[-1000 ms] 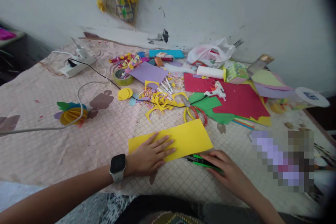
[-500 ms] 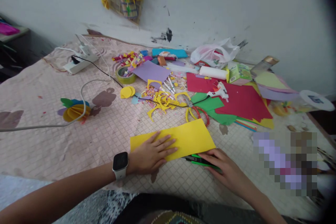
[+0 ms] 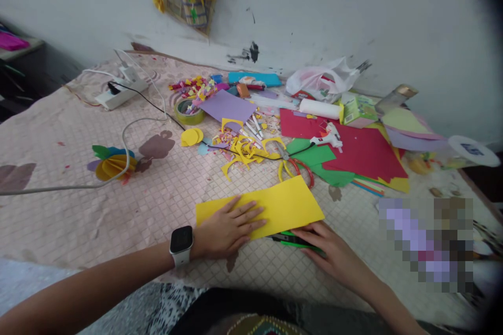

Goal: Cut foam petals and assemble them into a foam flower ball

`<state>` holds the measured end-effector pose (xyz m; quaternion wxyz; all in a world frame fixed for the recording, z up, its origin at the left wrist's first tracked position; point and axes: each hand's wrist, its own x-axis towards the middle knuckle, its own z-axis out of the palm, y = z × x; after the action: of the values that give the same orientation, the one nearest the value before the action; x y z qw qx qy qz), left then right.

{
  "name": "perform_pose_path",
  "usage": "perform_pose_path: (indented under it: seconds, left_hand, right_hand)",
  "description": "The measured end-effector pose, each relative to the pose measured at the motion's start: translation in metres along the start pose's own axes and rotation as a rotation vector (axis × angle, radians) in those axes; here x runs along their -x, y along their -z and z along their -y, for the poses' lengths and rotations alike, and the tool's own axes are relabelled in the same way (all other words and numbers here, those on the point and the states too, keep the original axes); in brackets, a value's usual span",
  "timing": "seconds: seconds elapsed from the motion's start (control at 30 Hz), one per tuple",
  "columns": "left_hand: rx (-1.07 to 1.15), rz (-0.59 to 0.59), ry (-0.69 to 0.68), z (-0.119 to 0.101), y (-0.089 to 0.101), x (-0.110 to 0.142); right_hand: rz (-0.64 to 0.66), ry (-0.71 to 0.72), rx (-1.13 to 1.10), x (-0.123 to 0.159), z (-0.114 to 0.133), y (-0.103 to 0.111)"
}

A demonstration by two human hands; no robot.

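A yellow sheet of paper, seemingly folded, lies on the table in front of me. Flat across its left part rests my left hand, fingers spread. My right hand is closed around a green and black utility knife at the sheet's near right edge. The knife's front end points left along that near edge; its tip is partly hidden under or against the paper. Just beyond the sheet lie scissors with red and yellow handles.
Yellow paper scraps, a white glue gun, red paper and green paper spread behind. A paper pumpkin and power strip sit left; cords cross the table. A pixelated patch covers the right, where someone seems to sit.
My right hand and the knife have shifted slightly left along the near edge of the yellow paper. My left hand stays flat on the sheet.
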<state>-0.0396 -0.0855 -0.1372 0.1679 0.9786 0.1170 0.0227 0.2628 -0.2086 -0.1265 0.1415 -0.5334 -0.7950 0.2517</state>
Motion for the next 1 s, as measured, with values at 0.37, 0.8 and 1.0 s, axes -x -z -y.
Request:
perform_pose_path:
  seconds: [0.37, 0.8, 1.0]
  left_hand:
    - [-0.013, -0.029, -0.018, 0.001, -0.002, 0.001]
    - [0.134, 0.007, 0.010, 0.003, 0.004, 0.000]
    - [0.242, 0.049, 0.029, 0.003, 0.012, 0.001]
  right_hand:
    - [0.044, -0.003, -0.028, -0.010, 0.011, -0.004]
    - [0.075, 0.033, -0.056, -0.030, 0.037, -0.014]
    - [0.068, 0.050, -0.029, -0.034, 0.044, -0.022]
